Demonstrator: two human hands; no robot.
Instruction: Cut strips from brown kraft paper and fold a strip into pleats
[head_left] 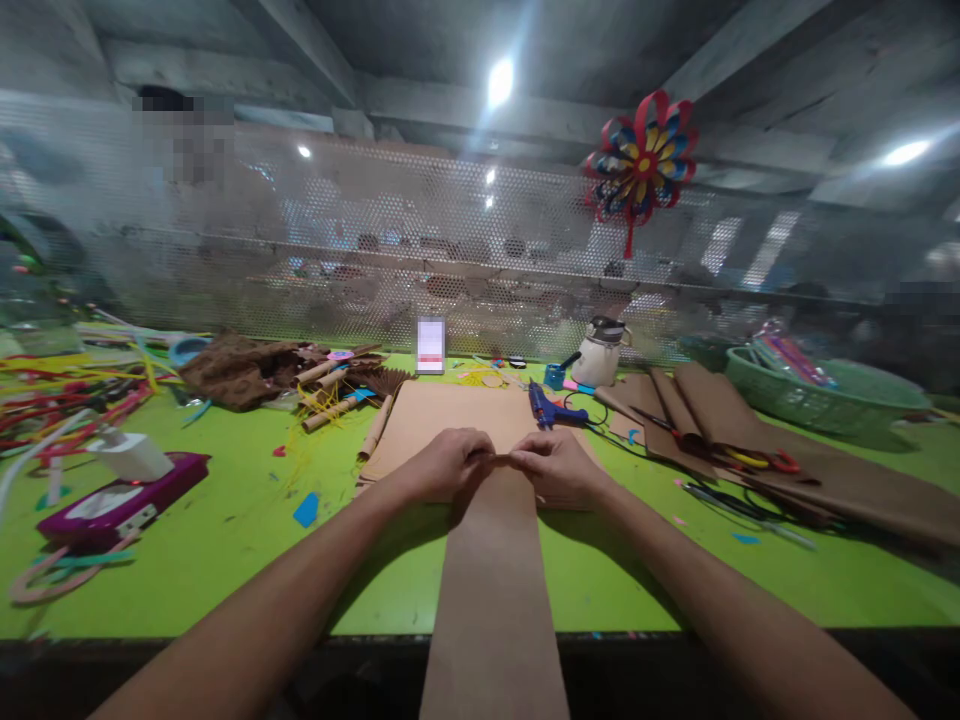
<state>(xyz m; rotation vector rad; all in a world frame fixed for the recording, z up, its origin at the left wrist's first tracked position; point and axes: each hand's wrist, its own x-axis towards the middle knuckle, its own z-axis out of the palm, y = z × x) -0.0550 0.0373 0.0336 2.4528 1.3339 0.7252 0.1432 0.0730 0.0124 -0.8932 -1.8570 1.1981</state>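
A long strip of brown paper (491,580) runs from the table's near edge toward the middle of the green table (240,540). My left hand (448,466) and my right hand (559,466) meet at its far end, both closed, pinching that end of the strip between thumbs and fingers. Under the strip's far end lies a larger brown sheet (450,415). A blue glue gun (541,405) rests just beyond my right hand.
Rolled brown paper tubes (334,395) and crumpled brown paper (236,370) lie at back left. Folded brown sheets with scissors (757,458) sit right, beside a green basket (817,395). A phone (430,345), a kettle (600,352), a purple case (120,500) and a paper pinwheel (641,160) on the mesh screen.
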